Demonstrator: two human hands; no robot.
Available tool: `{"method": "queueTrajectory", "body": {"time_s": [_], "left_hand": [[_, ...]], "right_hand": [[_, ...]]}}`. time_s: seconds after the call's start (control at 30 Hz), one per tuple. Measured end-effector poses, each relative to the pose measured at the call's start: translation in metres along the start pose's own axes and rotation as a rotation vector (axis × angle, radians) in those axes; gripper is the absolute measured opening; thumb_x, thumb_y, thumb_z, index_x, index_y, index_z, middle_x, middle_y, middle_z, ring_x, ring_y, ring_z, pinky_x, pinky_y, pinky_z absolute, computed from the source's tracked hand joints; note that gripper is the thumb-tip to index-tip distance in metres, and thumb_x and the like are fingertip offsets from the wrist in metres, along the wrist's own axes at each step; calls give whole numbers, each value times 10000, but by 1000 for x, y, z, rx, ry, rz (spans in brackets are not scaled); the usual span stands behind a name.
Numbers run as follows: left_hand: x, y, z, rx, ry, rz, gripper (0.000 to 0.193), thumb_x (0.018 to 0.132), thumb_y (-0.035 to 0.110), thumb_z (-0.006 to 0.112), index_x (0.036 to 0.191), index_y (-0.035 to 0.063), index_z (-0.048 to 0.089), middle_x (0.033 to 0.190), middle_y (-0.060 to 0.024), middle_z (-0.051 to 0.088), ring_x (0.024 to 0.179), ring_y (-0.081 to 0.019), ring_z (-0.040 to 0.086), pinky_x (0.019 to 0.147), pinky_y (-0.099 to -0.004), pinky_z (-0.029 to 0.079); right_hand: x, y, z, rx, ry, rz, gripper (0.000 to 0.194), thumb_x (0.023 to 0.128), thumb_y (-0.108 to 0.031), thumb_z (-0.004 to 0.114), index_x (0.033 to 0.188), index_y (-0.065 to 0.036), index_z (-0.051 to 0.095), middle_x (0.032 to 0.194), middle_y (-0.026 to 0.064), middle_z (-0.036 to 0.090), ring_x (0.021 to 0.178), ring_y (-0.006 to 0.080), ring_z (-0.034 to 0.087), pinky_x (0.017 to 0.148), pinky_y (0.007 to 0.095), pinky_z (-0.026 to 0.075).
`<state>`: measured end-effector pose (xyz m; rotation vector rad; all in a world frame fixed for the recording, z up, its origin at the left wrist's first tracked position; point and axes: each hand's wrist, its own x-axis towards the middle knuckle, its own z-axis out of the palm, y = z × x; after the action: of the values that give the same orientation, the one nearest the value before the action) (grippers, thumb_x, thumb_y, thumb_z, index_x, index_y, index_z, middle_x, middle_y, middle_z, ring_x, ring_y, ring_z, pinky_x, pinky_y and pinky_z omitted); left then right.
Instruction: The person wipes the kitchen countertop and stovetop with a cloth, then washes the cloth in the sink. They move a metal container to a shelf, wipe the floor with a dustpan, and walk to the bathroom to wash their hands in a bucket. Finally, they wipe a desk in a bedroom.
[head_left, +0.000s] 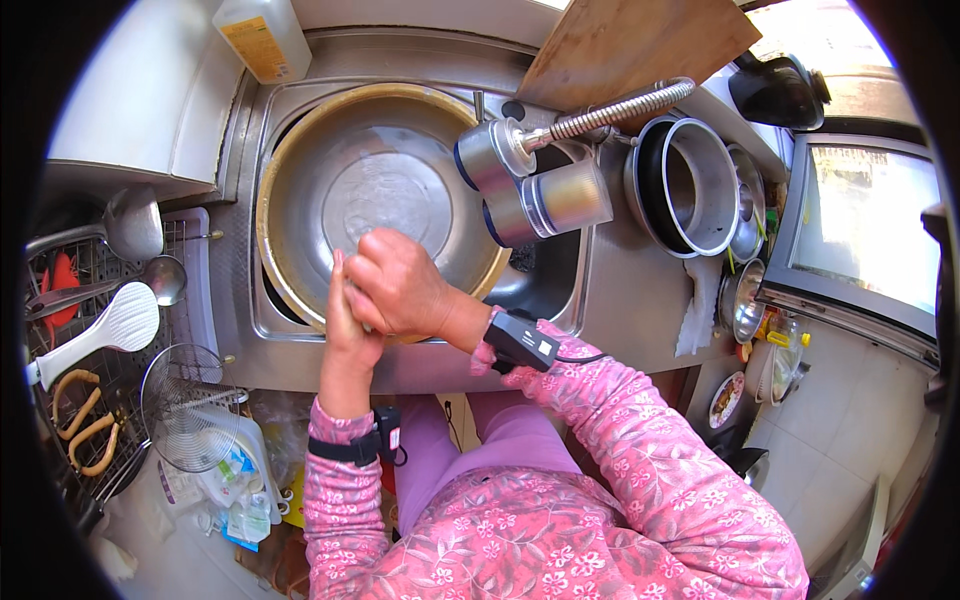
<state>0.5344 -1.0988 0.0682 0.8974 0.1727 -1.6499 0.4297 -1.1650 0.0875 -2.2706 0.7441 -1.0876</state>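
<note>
Over the near rim of a large metal basin (386, 195), my two hands are pressed together. My right hand (397, 281) is curled in a fist against the palm of my left hand (349, 326). The fingers of my left hand point up and away from me. A small pale patch shows between the palms, and I cannot tell whether it is an object or lather. The basin sits in the left bowl of a steel sink (270, 330). A thin layer of water appears to lie on its bottom.
A faucet with a filter cartridge (566, 202) on a flexible metal hose (637, 105) overhangs the basin's right side. Stacked metal pots (701, 187) stand at right. A dish rack (199, 292) with ladles (135, 225) is at left. Behind stand a plastic jug (266, 41) and a wooden board (630, 52).
</note>
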Motion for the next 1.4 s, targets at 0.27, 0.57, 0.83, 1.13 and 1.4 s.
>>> {"method": "queueTrajectory", "body": {"time_s": [0.27, 0.57, 0.83, 1.13, 1.4], "left_hand": [[-8, -6, 12, 844, 81, 700, 232, 946, 196, 511, 1012, -4, 607, 907, -107, 664, 820, -220, 644, 707, -361, 494], [26, 0, 2, 1463, 334, 1106, 215, 925, 167, 513, 792, 4, 557, 621, -204, 577, 569, -398, 583, 480, -448, 409], [25, -2, 9, 1392, 420, 934, 448, 953, 181, 442, 565, -30, 516, 561, -233, 531, 515, -402, 551, 500, -488, 381], [36, -12, -16, 1642, 329, 1082, 438, 942, 183, 454, 561, 0, 568, 564, -215, 552, 513, -408, 541, 501, -490, 407], [22, 17, -39, 362, 132, 132, 246, 974, 228, 479, 1082, 44, 600, 1024, -140, 666, 847, -328, 683, 722, -445, 561]], "right_hand": [[12, -19, -6, 86, 46, 142, 194, 759, -176, 635, 803, -22, 525, 701, 153, 525, 594, 353, 560, 520, 411, 453], [5, -5, 29, 329, 164, 668, 216, 838, -139, 562, 689, 8, 509, 634, 236, 549, 589, 391, 573, 529, 438, 441], [-15, 23, 51, 95, 106, 389, 218, 821, -103, 549, 640, 2, 488, 624, 175, 518, 546, 315, 510, 507, 392, 392], [-22, 27, 53, 1150, 140, 1486, 242, 847, -186, 534, 636, -66, 537, 623, 9, 495, 542, 125, 449, 457, 323, 310], [1, 17, 8, 803, -161, 1145, 439, 941, -342, 469, 1185, 8, 570, 1149, 111, 600, 1082, 195, 538, 951, 321, 376]]}}
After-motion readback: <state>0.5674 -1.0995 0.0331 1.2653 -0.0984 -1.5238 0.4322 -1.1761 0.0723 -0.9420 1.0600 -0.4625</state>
